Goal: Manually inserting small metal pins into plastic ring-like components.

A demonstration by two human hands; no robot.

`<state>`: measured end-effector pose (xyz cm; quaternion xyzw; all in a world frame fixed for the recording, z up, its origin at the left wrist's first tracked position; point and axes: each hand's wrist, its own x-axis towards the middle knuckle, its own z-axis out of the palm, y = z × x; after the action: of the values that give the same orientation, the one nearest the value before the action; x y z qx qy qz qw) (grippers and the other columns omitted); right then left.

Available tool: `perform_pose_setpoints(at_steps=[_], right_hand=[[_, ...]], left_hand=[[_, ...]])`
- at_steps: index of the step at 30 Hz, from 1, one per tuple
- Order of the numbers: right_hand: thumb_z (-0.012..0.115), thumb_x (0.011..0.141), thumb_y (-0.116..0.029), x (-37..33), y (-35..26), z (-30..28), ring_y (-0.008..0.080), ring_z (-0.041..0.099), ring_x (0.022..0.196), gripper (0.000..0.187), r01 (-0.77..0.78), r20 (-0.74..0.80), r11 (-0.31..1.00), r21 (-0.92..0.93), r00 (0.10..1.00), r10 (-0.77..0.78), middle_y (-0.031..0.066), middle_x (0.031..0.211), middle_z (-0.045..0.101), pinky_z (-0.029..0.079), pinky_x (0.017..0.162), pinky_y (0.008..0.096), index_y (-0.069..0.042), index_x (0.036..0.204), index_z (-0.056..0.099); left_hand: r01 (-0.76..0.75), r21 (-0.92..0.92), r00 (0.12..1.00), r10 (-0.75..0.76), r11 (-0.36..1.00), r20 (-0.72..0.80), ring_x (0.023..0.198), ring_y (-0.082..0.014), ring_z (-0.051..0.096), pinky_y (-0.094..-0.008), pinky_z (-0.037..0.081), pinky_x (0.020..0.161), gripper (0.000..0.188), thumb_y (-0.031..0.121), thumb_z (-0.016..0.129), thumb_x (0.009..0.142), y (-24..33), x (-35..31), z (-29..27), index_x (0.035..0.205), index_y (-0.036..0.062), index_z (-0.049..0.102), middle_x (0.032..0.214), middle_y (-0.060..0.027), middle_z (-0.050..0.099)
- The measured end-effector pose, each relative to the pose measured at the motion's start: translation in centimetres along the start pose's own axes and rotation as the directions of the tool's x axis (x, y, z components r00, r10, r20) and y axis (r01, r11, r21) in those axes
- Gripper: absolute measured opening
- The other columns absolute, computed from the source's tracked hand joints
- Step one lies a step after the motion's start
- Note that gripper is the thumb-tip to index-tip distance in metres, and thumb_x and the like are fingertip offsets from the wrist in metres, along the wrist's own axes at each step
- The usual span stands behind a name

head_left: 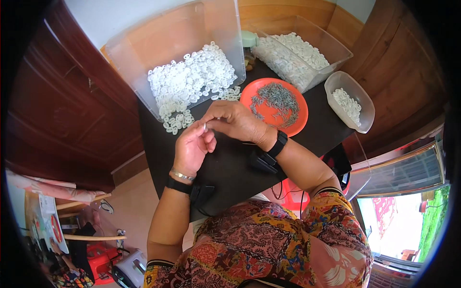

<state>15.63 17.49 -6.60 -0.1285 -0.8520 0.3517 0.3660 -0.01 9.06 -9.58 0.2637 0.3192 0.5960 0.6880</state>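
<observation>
Over the dark table, my left hand [188, 150] pinches a small white plastic piece [205, 126] between thumb and fingers, its other fingers curled. My right hand [236, 123] meets it from the right, thumb and forefinger closed at the same piece. Whatever else those right fingertips hold is too small to make out. Just beyond lies a loose heap of white oval plastic pieces with holes [176, 121], spilling from a tipped clear plastic bin [129, 53]. An orange plate [301, 120] of small grey metal screws or pins [278, 98] sits beside my right wrist.
At the back right stands a clear bin [336, 62] filled with white pieces. A smaller translucent tub [366, 108] with some of them is at the table's right edge. A green-lidded jar [249, 39] stands between the bins. Straps with black boxes circle both wrists.
</observation>
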Motion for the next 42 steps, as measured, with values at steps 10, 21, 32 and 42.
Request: perform_pose_setpoints(at_steps=[10,21,32,42], right_hand=[[0.072,0.073,-0.011,-0.9,0.2,0.0,0.0293,0.06,0.081,0.022,0.035,-0.061,0.987,-0.159,0.997,-0.045,0.0086,0.085,0.061,0.05,0.071,0.0361,-0.008,0.093,0.065],[0.07,0.074,-0.015,-1.3,-0.2,-0.3,0.0252,0.059,0.087,0.021,0.098,0.007,0.951,-0.292,0.995,-0.101,0.0027,0.088,0.061,0.049,0.075,0.0363,-0.013,0.095,0.066],[0.067,0.077,-0.014,-0.8,-2.8,-5.6,0.0285,0.059,0.079,0.016,0.072,0.033,0.888,-0.455,0.997,-0.064,0.0093,0.081,0.06,0.048,0.07,0.038,-0.006,0.09,0.066],[0.065,0.073,-0.018,-4.3,0.7,-12.2,0.0303,0.062,0.073,0.015,-0.319,0.076,0.566,-0.76,0.822,0.565,0.0126,0.079,0.065,0.048,0.066,0.0388,-0.007,0.082,0.068]], left_hand=[[-0.102,0.182,0.994,0.108,0.978,-0.022,0.06,-0.0127,0.051,-0.0227,0.038,0.053,0.014,0.02,0.049,0.09,0.3,-0.3,1.0,0.084,0.0071,0.049,0.07,-0.0014,0.051],[-0.121,0.565,0.985,0.169,0.816,-0.034,0.055,-0.0097,0.049,-0.0211,0.038,0.052,0.014,0.018,0.049,0.088,0.4,-0.3,0.5,0.079,0.007,0.05,0.065,-0.0012,0.052],[-0.142,0.454,0.989,0.146,0.88,0.025,0.05,-0.0096,0.049,-0.0208,0.036,0.047,0.015,0.017,0.051,0.083,1.1,-0.3,0.4,0.072,0.0068,0.052,0.06,-0.001,0.051],[-0.185,0.481,0.961,0.26,0.857,-0.095,0.05,-0.0093,0.047,-0.0212,0.035,0.046,0.014,0.017,0.05,0.085,1.3,-0.1,-0.2,0.074,0.0083,0.051,0.061,0.0002,0.05]])
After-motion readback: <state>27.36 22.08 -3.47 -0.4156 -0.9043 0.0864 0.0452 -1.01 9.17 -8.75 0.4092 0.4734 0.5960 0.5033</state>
